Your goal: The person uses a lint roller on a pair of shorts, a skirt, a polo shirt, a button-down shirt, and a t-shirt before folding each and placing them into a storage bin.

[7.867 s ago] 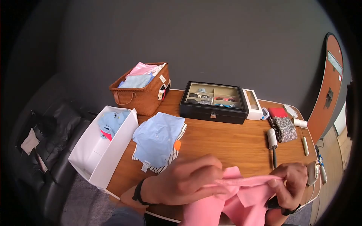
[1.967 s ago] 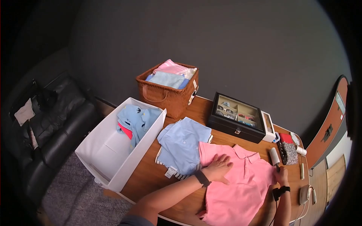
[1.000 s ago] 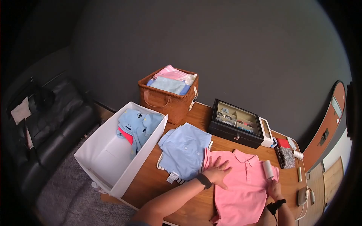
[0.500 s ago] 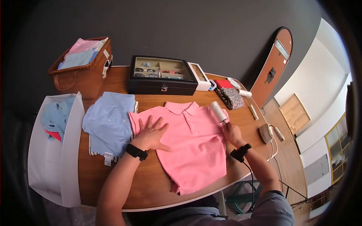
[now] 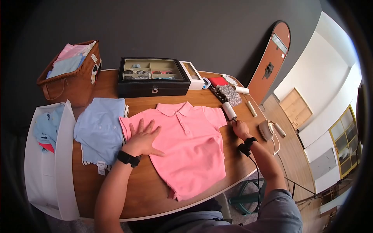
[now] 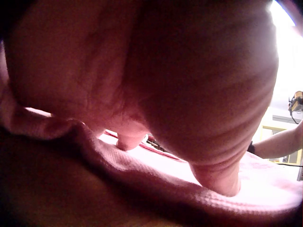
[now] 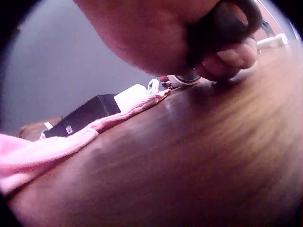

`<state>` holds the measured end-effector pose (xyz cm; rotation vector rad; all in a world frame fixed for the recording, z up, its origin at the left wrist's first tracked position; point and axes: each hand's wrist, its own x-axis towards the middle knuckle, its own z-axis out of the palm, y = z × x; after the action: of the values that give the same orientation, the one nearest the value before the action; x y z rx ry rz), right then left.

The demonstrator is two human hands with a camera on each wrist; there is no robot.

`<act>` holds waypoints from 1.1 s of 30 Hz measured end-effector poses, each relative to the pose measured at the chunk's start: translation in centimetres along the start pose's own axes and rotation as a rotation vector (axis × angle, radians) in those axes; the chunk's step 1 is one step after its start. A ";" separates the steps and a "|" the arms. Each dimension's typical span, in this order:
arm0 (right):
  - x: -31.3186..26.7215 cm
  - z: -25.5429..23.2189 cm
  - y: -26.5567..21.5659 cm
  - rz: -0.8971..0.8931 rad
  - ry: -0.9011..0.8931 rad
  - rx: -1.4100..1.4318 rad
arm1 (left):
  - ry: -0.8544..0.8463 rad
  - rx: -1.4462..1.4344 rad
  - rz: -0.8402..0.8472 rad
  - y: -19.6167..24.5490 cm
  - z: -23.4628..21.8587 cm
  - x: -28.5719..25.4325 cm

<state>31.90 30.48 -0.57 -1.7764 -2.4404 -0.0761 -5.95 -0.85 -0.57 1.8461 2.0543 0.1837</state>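
Observation:
A pink polo shirt (image 5: 194, 155) lies spread on the wooden table, collar toward the back. My left hand (image 5: 143, 139) rests on it near the left sleeve, fingers spread. In the left wrist view its thumb and fingertips press on the pink cloth. My right hand (image 5: 241, 130) grips the dark handle of a lint roller (image 5: 229, 112). The white roll is just past the shirt's right sleeve, close to a folded patterned cloth (image 5: 229, 94). In the right wrist view, curled fingers (image 7: 222, 66) wrap the handle, whose looped end (image 7: 244, 19) sticks out.
Left of the shirt lie folded light blue clothes (image 5: 100, 126). A white fabric bin (image 5: 64, 171) and a brown basket (image 5: 70, 87) of clothes stand farther left. Behind are a black glasses case (image 5: 151, 90) and a white box (image 5: 193, 79). A small beige appliance (image 5: 266, 131) sits at right.
Earlier both hands held the pink shirt up; then it lay flat. The right hand picked up the lint roller, brought it over the right sleeve, and has now moved it off the edge. The view swung right.

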 end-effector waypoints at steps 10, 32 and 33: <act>-10.1 -6.7 -6.5 0.020 -0.345 0.581 | -0.009 -0.010 -0.004 0.2 -0.4 0.0; -15.0 -11.5 -2.5 0.071 -0.633 0.973 | -0.002 0.003 -0.026 0.3 -0.5 0.0; -14.5 -12.4 -1.9 0.052 -0.613 1.019 | 0.001 0.004 -0.026 0.3 -0.4 0.0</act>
<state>35.35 14.85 9.89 -1.4309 -2.0201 1.5883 -5.81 -0.76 -0.10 1.8206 2.0793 0.1738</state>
